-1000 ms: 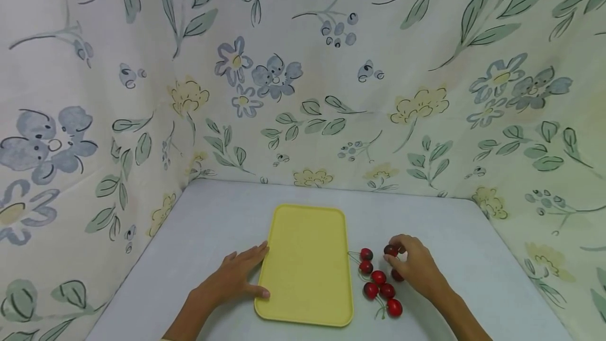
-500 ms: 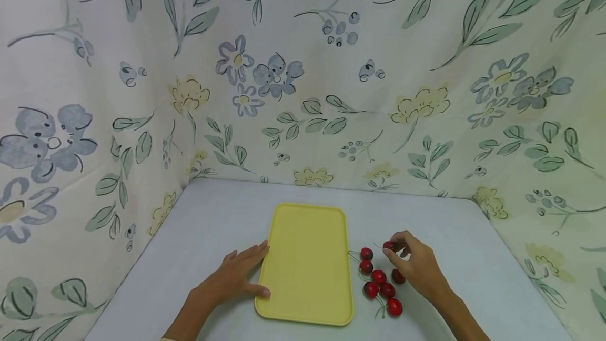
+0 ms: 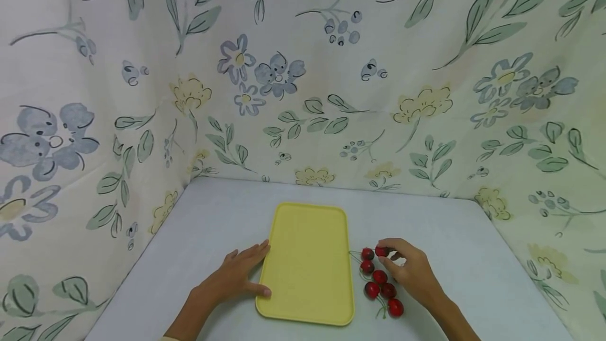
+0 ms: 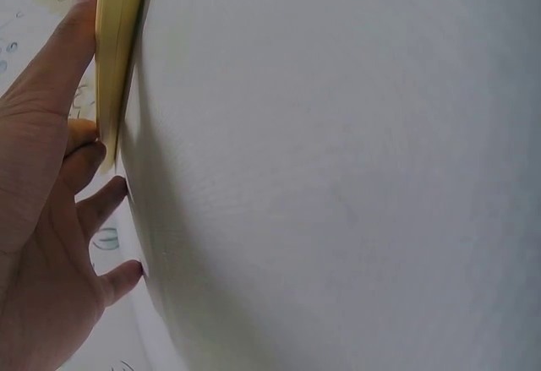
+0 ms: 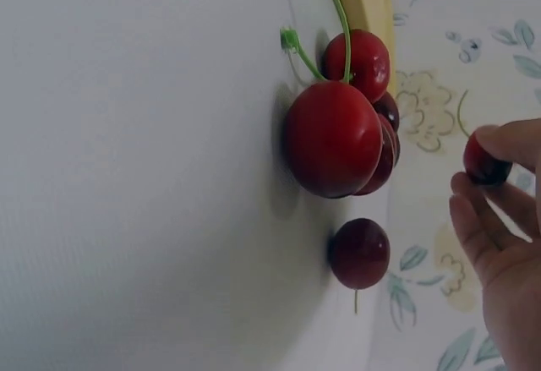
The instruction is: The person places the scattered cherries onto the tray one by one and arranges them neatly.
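Note:
In the head view my left hand (image 3: 236,278) rests against the left edge of a yellow tray (image 3: 307,262), its fingers fairly straight and the thumb on the rim. The left wrist view has that hand (image 4: 51,193) beside the tray's side wall (image 4: 118,41). Between thumb and fingertips, my right hand (image 3: 412,270) pinches a dark red cherry (image 3: 381,251) just right of the cherry group. The right wrist view shows this held cherry (image 5: 485,161) off the surface, its thin stem pointing up. Several red cherries (image 3: 380,277) with green stems lie right of the tray.
One dark cherry (image 5: 359,253) lies apart from the group in the right wrist view; the right hand hides it in the head view. A white table surface (image 3: 222,214) lies around the tray. Floral cloth (image 3: 303,136) hangs behind and at both sides.
My right hand has lifted the cherry, then brought it leftward and slightly down, close to the topmost cherry of the group. The left hand and tray stay in place.

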{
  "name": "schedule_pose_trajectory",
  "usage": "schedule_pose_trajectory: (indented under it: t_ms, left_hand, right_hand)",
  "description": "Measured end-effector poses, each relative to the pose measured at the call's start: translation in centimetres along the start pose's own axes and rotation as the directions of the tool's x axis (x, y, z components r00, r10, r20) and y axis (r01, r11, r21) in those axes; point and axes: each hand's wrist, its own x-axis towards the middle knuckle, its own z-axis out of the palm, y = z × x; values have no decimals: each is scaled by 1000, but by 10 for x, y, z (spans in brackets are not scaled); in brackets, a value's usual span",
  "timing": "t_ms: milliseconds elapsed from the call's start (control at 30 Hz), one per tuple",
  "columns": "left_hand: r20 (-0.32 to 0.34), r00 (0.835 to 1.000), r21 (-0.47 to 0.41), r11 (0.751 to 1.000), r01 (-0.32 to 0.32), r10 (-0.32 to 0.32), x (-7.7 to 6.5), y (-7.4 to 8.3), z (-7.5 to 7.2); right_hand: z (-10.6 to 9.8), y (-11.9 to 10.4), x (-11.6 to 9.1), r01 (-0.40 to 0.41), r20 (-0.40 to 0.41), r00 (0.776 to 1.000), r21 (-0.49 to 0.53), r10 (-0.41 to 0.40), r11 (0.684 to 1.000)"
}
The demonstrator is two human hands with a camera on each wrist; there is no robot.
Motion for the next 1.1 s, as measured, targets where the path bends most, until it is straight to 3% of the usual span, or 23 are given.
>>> schedule_pose_trajectory:
  t_ms: [300, 600, 833, 1100]
  left_hand:
    - [-6, 1000, -5, 1000, -1, 1, 0, 0, 1]
    - [0, 1000, 1, 1000, 9, -9, 1, -1, 2]
    - [-4, 1000, 0, 1000, -2, 2, 0, -2, 2]
    - [-5, 1000, -5, 1000, 6, -6, 0, -1, 1]
  right_hand:
    - [7, 0, -2, 90, -31, 996, 53, -88, 995]
    - [10, -7, -3, 27, 24, 999, 137, -30, 990]
    - [18, -11, -2, 50, 11, 999, 188, -53, 981]
    - [26, -19, 0, 67, -7, 998, 168, -67, 984]
